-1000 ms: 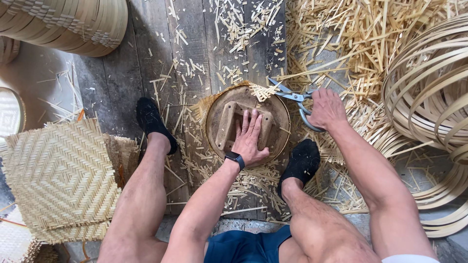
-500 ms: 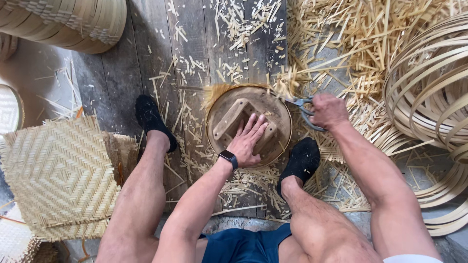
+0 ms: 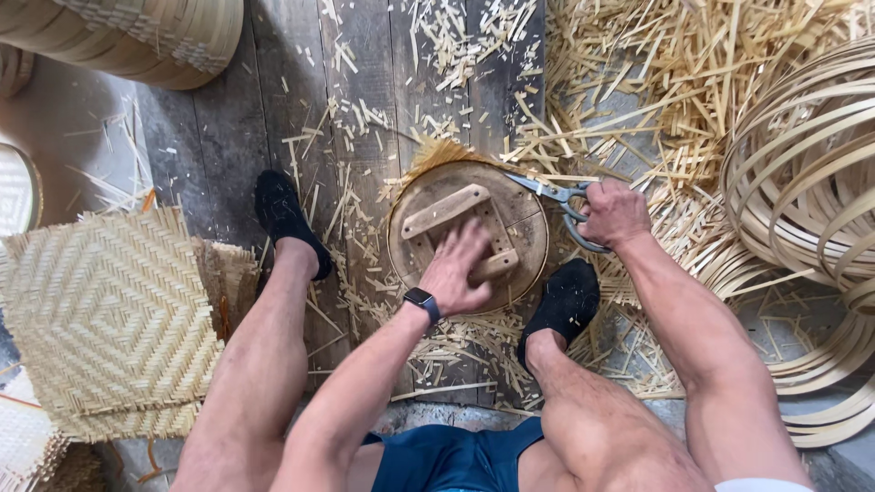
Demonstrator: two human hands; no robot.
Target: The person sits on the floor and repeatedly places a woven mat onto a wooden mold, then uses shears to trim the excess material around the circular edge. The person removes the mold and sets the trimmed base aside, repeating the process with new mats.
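A round wooden form [image 3: 524, 228] with crossed wooden bars lies on a woven bamboo piece [image 3: 437, 153] whose frayed edge sticks out at its top left. My left hand [image 3: 460, 269] presses flat on the bars, a dark watch on the wrist. My right hand [image 3: 615, 211] grips metal scissors [image 3: 551, 193] whose blades run along the form's upper right rim. My feet in black socks [image 3: 287, 223] [image 3: 561, 305] rest on either side.
A square woven bamboo mat [image 3: 105, 319] lies at the left. Coiled bamboo strips [image 3: 807, 173] pile up at the right. Woven baskets [image 3: 155, 36] stand at the top left. Cut bamboo slivers [image 3: 693, 64] litter the dark plank floor [image 3: 228, 137].
The wooden form has turned under my left hand, its bars now slanted. My right hand with the scissors has shifted along the rim. More woven edge has been trimmed off.
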